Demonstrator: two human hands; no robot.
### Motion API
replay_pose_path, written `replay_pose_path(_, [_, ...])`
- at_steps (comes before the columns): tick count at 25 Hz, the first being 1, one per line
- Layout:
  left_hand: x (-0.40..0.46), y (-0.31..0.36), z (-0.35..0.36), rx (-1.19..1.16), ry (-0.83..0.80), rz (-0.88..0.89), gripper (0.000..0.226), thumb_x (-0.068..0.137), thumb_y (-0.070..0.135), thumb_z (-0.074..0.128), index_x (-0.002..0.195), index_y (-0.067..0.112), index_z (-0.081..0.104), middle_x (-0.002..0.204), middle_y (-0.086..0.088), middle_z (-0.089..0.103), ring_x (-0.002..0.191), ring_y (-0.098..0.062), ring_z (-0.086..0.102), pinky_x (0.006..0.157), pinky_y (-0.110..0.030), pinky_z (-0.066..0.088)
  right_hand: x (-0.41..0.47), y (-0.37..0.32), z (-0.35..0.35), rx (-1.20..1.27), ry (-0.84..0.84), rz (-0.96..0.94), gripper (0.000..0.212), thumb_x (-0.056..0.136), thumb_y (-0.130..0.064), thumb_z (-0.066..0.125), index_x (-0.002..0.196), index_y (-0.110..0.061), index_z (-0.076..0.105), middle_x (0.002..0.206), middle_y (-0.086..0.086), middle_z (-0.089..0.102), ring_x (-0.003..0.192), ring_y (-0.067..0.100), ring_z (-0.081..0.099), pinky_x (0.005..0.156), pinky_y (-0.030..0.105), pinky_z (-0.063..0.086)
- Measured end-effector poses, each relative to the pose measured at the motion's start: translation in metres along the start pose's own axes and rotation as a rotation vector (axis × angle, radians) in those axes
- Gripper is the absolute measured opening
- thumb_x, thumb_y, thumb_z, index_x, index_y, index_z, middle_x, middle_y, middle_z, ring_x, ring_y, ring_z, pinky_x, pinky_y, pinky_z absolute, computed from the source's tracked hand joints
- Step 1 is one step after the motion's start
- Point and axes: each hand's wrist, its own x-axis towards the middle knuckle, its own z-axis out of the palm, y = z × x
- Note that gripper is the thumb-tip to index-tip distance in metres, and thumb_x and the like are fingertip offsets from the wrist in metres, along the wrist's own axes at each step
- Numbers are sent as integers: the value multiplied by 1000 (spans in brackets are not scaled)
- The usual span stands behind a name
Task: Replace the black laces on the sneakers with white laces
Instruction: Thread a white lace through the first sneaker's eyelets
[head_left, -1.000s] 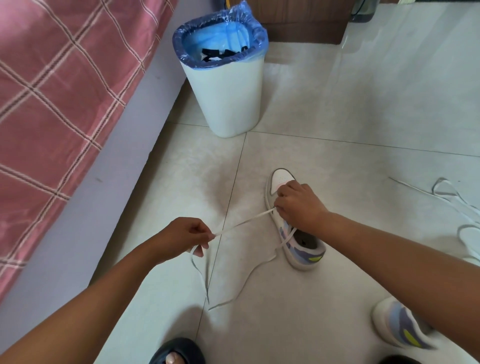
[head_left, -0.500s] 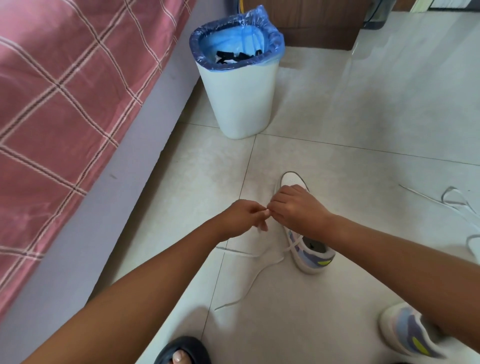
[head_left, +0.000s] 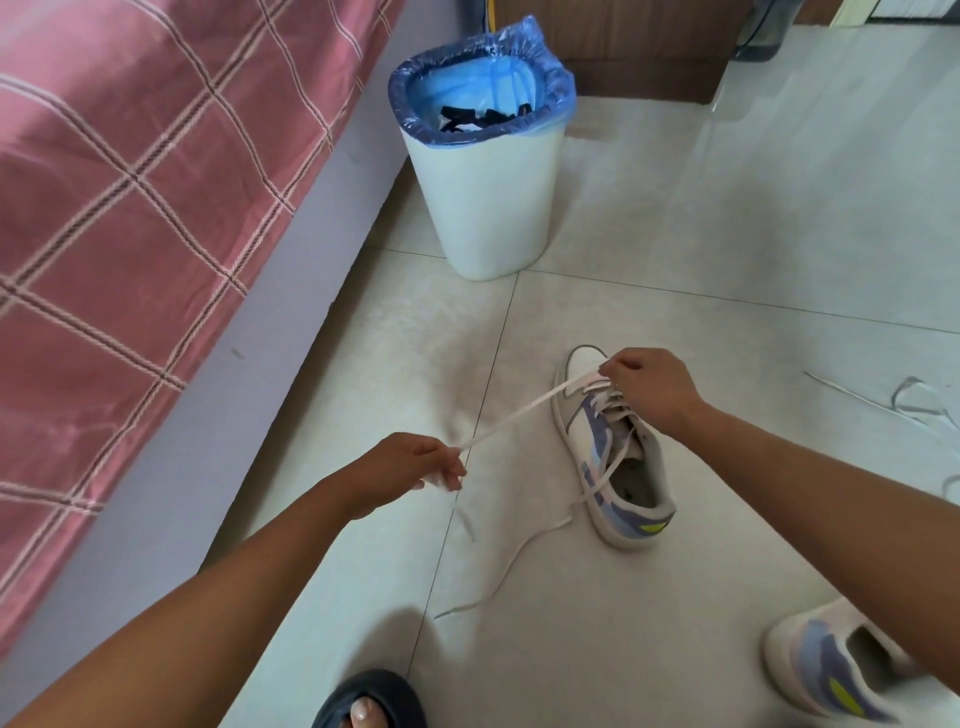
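Head view: the sneaker (head_left: 613, 457) lies on the floor tiles at about 3 o'clock from centre, toe pointing to 12 o'clock. The right hand (head_left: 649, 387) sits over its toe-end eyelets, fingers curled and pinching the white lace (head_left: 514, 415) there. The left hand (head_left: 410, 467), at 7 o'clock from the shoe, pinches the same lace, which runs taut between both hands. A loose end trails off toward 6 o'clock. A second sneaker (head_left: 826, 670) sits at 5 o'clock, another white lace (head_left: 878, 402) at 3 o'clock, and black laces (head_left: 483, 117) lie in the bin (head_left: 483, 208) at 12 o'clock. The lace looks light, limp and flat, likely to twist; best pinched near its stiff tip for threading, while the shoe is braced.
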Motion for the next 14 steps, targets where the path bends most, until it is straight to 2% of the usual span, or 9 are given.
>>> replay_pose_path(2, [0, -14, -2, 49, -1, -47, 25, 96, 28, 50, 85, 18, 71, 84, 3, 74, 83, -5, 68, 82, -26, 45, 3, 3, -4, 71, 38, 64, 21, 89, -23, 54, 83, -15, 72, 81, -2, 68, 76, 15, 58, 59, 22, 38])
replay_pose_path(5, [-1, -38, -11, 166, -21, -141, 23, 96, 22, 51, 84, 18, 70, 81, 5, 73, 83, -11, 66, 75, -24, 47, 4, 1, -10, 183, 93, 136, 20, 87, -24, 57, 85, -13, 74, 70, -7, 65, 61, 10, 52, 55, 22, 36])
replay_pose_path(7, [-3, -48, -16, 264, -81, -199, 22, 94, 22, 52, 84, 21, 72, 80, 7, 69, 80, -10, 62, 72, -23, 48, 0, -5, -8, 239, 34, 88, 22, 86, -25, 61, 83, -7, 73, 73, 3, 68, 61, 17, 55, 59, 21, 40])
replay_pose_path(8, [-3, -48, -17, 286, -120, -201, 22, 93, 22, 53, 84, 23, 74, 76, 8, 66, 75, -8, 58, 69, -20, 48, -4, -10, -6, 257, -55, 40, 22, 86, -26, 64, 83, -6, 73, 75, 6, 69, 64, 18, 57, 61, 20, 41])
replay_pose_path(10, [1, -39, -9, 199, -193, -151, 24, 92, 16, 54, 85, 23, 76, 66, 10, 57, 65, -6, 50, 59, -17, 44, -13, -20, -2, 322, -304, -1, 8, 82, -28, 69, 86, -22, 74, 78, -4, 72, 69, 7, 62, 61, 13, 44])
replay_pose_path(11, [4, -31, 0, 88, -222, -117, 23, 92, 14, 55, 87, 20, 76, 64, 9, 56, 62, -6, 47, 56, -17, 40, -14, -22, -3, 363, -381, 10, 9, 81, -27, 71, 90, -29, 71, 84, -7, 72, 73, 4, 63, 61, 12, 46])
replay_pose_path(13, [13, -7, 21, -152, -226, -52, 16, 92, 17, 58, 92, 11, 73, 67, 5, 60, 60, -6, 50, 53, -17, 39, -13, -19, -10, 386, -338, 41, 15, 82, -20, 70, 94, -29, 67, 91, -5, 69, 76, 5, 62, 62, 15, 45])
replay_pose_path(14, [19, 6, 32, -245, -182, -23, 15, 91, 18, 61, 93, 7, 71, 70, 2, 65, 60, -6, 54, 53, -17, 42, -12, -15, -16, 284, -259, 27, 11, 83, -16, 69, 91, -25, 68, 88, -5, 66, 76, 7, 60, 63, 15, 43])
